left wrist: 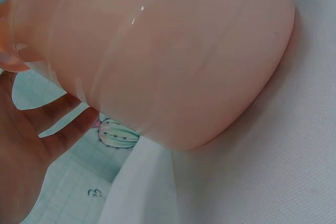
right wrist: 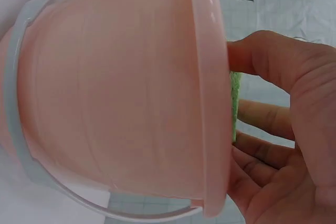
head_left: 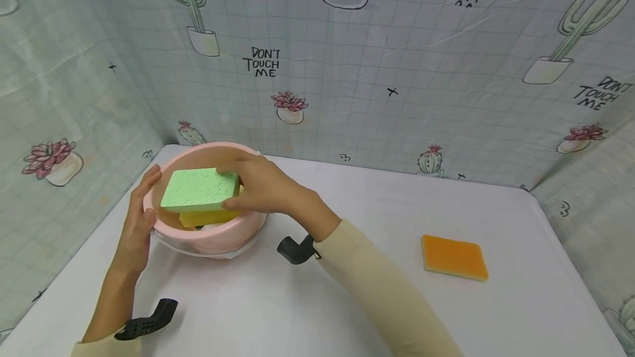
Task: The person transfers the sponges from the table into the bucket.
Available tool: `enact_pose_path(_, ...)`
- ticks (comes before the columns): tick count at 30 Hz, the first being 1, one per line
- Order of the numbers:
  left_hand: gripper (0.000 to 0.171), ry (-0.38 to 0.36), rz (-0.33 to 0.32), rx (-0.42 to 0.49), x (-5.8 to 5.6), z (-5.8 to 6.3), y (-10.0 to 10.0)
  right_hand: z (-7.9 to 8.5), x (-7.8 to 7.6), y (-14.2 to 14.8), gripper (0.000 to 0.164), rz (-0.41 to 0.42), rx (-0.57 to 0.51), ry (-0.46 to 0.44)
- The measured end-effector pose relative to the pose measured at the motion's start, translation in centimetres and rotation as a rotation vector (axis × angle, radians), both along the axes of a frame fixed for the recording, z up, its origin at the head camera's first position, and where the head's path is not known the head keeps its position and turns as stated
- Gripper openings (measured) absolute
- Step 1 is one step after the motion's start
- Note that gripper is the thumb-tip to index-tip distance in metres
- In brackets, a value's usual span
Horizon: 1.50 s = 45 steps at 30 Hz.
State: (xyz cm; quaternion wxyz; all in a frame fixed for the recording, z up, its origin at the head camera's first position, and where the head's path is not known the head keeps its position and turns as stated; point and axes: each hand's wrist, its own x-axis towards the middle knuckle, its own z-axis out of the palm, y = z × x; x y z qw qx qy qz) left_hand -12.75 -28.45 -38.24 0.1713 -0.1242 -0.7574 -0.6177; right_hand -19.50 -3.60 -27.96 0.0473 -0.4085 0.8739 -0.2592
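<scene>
Above the mouth of a pink bucket [head_left: 213, 241], my right hand [head_left: 268, 183] pinches a light green sponge [head_left: 195, 189] by its right end, thumb on the near side. A yellow sponge [head_left: 205, 218] shows inside the bucket beneath it, partly covered. My left hand [head_left: 136, 225] rests against the bucket's left side near the rim, its fingers fairly straight. In the left wrist view those fingertips touch the outer wall. The bucket [right wrist: 121, 93] hides much of the green sponge [right wrist: 234, 108] in the right wrist view, where only a strip shows.
An orange sponge [head_left: 453, 258] with a pale underside lies on the right of the white table [head_left: 347, 302]. The bucket's pale handle [right wrist: 13, 77] hangs down around its front. A cactus-print cloth [head_left: 347, 70] walls the back and sides.
</scene>
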Motion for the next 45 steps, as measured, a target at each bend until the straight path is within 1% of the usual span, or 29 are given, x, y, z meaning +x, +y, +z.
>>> enact_pose_path(4, 0.059, 0.008, -0.003, -0.003, -0.1, 0.0, -0.1, -0.4, -0.3, -0.9, 0.055, 0.029, 0.008, -0.037)
enact_pose_path(7, 0.059, 0.001, 0.002, -0.004, -0.1, 0.0, -0.1, -0.6, -0.4, -1.3, 0.054, 0.027, 0.038, -0.033)
enact_pose_path(12, 0.059, -0.012, -0.011, 0.031, -0.1, -0.1, -0.1, -0.7, -0.5, -1.5, 0.044, 0.005, 0.104, 0.015)
enact_pose_path(14, 0.059, -0.012, -0.01, 0.034, -0.1, -0.2, -0.1, -0.7, -0.6, -1.6, 0.043, -0.004, 0.131, 0.028)
enact_pose_path(19, 0.059, -0.025, -0.004, 0.042, -0.2, -0.2, -0.1, -0.4, -0.6, -2.0, 0.052, -0.041, 0.213, 0.03)
enact_pose_path(21, 0.059, -0.02, -0.009, 0.052, -0.2, -0.3, -0.2, -0.3, -0.7, -2.2, 0.052, -0.058, 0.235, 0.03)
enact_pose_path(26, 0.059, -0.006, -0.015, 0.052, -0.2, -0.4, -0.4, -0.2, -0.8, -2.8, 0.049, -0.098, 0.258, 0.015)
enact_pose_path(28, 0.059, -0.004, -0.017, 0.05, -0.2, -0.4, -0.4, -0.3, -0.8, -2.9, 0.044, -0.098, 0.273, 0.012)
enact_pose_path(33, 0.059, -0.005, -0.014, 0.043, -0.3, -0.4, -0.3, -0.4, -0.8, -2.9, 0.033, -0.096, 0.272, 0.019)
enact_pose_path(36, 0.059, -0.01, -0.013, 0.042, -0.2, -0.3, -0.3, -0.4, -0.9, -2.9, 0.035, -0.092, 0.253, 0.019)
enact_pose_path(41, 0.059, -0.018, -0.006, 0.039, -0.2, -0.3, -0.2, -0.4, -0.8, -2.7, 0.038, -0.059, 0.212, 0.004)
enact_pose_path(45, 0.059, -0.018, -0.003, 0.038, -0.2, -0.3, -0.3, -0.2, -0.6, -2.4, 0.032, -0.039, 0.16, -0.024)
